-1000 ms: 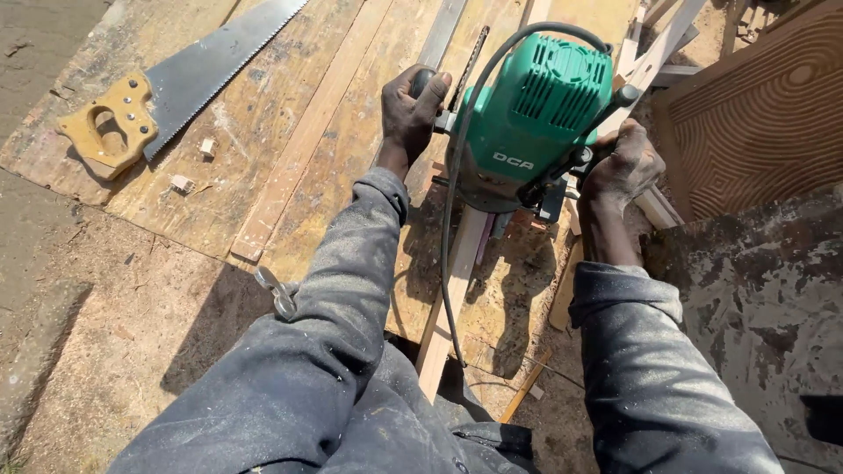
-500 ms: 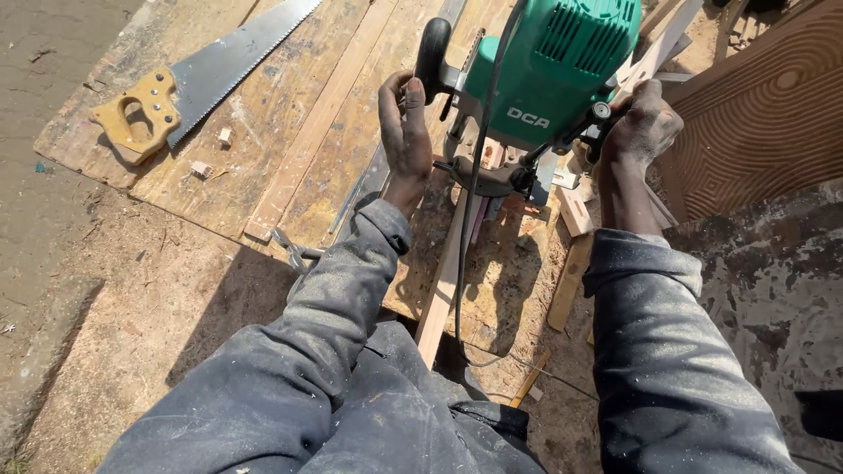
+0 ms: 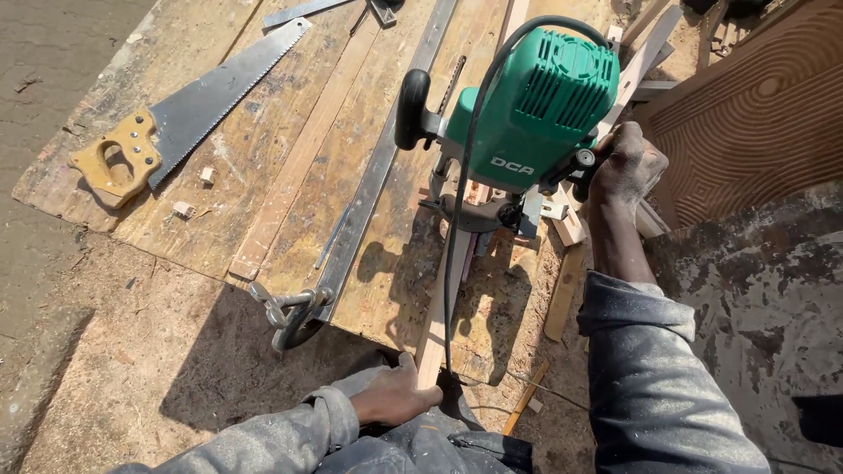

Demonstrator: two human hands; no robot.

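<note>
On the counter (image 3: 263, 167), green router (image 3: 527, 114) is gripped by right hand (image 3: 628, 167), strip (image 3: 435, 333) end clasped by left hand (image 3: 395, 399), bit hidden.

Head camera looks steeply down, close over the workbench (image 3: 219, 219).

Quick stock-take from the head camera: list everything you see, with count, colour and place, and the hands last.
Router: one, green body with black side knobs, standing on the strip at the middle of the board.
Power cord: one, black, running from the router top down to the near edge.
Wooden strip: one, pale, lying under the router toward the person.
Workboard: one, worn brown wood, on sandy ground.
Handsaw: one, grey blade with yellow-brown handle, at the board's left.
Bar clamp: one, grey metal, lying lengthwise on the board.
Carved panel: one, brown with grooved rings, at upper right.
Offcuts: several small pale blocks, near the saw.
Left hand: holds the strip's near end.
Right hand: grips the router's right knob.
</note>
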